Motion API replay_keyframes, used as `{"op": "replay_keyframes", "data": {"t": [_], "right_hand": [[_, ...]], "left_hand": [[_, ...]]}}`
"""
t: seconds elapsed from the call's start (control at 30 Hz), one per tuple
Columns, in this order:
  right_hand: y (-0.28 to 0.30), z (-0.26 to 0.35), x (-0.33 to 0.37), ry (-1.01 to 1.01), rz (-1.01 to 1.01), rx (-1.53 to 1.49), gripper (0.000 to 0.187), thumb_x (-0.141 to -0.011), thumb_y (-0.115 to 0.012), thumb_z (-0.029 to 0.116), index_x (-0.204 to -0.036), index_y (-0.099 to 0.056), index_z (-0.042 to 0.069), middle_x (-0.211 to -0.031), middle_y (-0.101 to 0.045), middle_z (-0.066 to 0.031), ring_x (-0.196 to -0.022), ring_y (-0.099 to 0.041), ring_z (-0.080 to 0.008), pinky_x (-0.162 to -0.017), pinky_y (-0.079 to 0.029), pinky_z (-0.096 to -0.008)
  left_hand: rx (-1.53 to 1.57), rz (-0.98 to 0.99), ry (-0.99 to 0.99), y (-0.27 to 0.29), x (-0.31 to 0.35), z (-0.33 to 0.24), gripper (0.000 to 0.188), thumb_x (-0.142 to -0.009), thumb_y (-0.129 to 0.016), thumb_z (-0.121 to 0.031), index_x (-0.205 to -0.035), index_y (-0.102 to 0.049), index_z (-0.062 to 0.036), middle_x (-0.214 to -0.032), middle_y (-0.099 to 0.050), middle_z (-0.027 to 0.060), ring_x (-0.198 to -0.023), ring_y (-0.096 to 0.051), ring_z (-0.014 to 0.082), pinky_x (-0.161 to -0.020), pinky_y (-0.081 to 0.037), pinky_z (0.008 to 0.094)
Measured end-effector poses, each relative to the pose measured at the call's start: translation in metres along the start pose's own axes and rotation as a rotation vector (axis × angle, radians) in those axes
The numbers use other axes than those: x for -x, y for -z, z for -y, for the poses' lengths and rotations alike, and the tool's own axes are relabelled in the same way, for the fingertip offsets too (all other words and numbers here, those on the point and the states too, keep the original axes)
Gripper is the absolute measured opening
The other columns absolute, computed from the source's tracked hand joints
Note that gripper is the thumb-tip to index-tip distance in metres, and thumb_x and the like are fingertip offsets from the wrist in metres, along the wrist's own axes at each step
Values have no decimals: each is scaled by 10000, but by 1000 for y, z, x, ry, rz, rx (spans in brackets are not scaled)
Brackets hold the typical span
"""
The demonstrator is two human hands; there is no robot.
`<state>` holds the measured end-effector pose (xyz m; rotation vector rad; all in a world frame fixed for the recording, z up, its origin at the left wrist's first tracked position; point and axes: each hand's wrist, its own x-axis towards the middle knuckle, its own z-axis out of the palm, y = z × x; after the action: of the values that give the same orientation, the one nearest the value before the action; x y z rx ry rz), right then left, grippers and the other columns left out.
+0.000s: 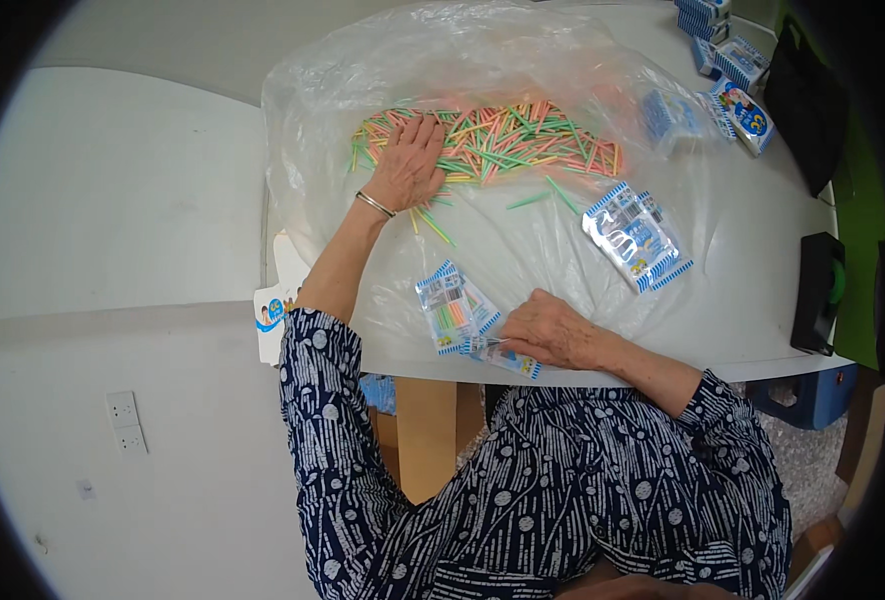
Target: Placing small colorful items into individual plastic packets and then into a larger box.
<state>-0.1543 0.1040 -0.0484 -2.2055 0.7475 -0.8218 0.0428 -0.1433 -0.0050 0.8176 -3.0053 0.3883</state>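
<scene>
A long heap of thin pink, green and yellow sticks (523, 140) lies on a clear plastic sheet or bag (383, 50) spread over the table. My left hand (408, 168) rests on the heap's left end, fingers stretched out among the sticks. At the table's near edge my right hand (551, 330) is closed, thumb and fingers at the edge of a small blue-and-white packet (520, 362). Overlapping it on the left is a packet with sticks showing through its window (447, 312). Whether the packet under my right hand contains sticks cannot be seen.
More blue-and-white packets (635, 238) lie stacked right of centre. Several others (746, 115) sit at the far right, beside a black stand (808, 105). A black tape dispenser (818, 292) stands at the right edge. A white printed card (275, 315) lies by my left forearm.
</scene>
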Motion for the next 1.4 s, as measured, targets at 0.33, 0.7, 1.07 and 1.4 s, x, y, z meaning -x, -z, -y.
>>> {"op": "replay_keyframes", "data": {"t": [0.33, 0.7, 1.07, 1.4], "right_hand": [[2, 0, -1, -34, -22, -73, 184, -913, -551, 264, -902, -605, 88, -826, -616, -48, -796, -583, -218, -716, -381, -340], [26, -14, -25, -552, -494, -1064, 252, -930, -572, 286, -803, -599, 70, -714, -507, 46, -706, -434, -36, -652, -365, -219], [41, -58, -137, -382, -1165, -1800, 188, -982, -451, 184, -1015, -559, 33, -1029, -593, -91, -880, -569, -188, -842, -477, -324], [33, -79, -140, -357, -1252, -1793, 202, -983, -436, 145, -1048, -557, -4, -1006, -613, -110, -921, -589, -191, -871, -489, -319]], "left_hand": [[-24, -147, -3, -16, -12, 11, 375, -760, -582, -61, -1117, -484, -1, -1119, -528, 192, -1060, -509, 334, -916, -396, 423], [1133, -270, 628, 26, -7, -26, 196, -951, -468, -141, -1067, -511, 11, -979, -629, 184, -876, -637, 283, -763, -509, 368], [2304, -739, 769, 14, -24, -86, 198, -902, -600, -143, -972, -594, 42, -920, -647, 162, -810, -642, 226, -765, -545, 341], [1974, -1039, 818, 25, -38, -127, 202, -849, -674, -118, -983, -589, 7, -897, -630, 63, -794, -608, 117, -709, -500, 254]]}}
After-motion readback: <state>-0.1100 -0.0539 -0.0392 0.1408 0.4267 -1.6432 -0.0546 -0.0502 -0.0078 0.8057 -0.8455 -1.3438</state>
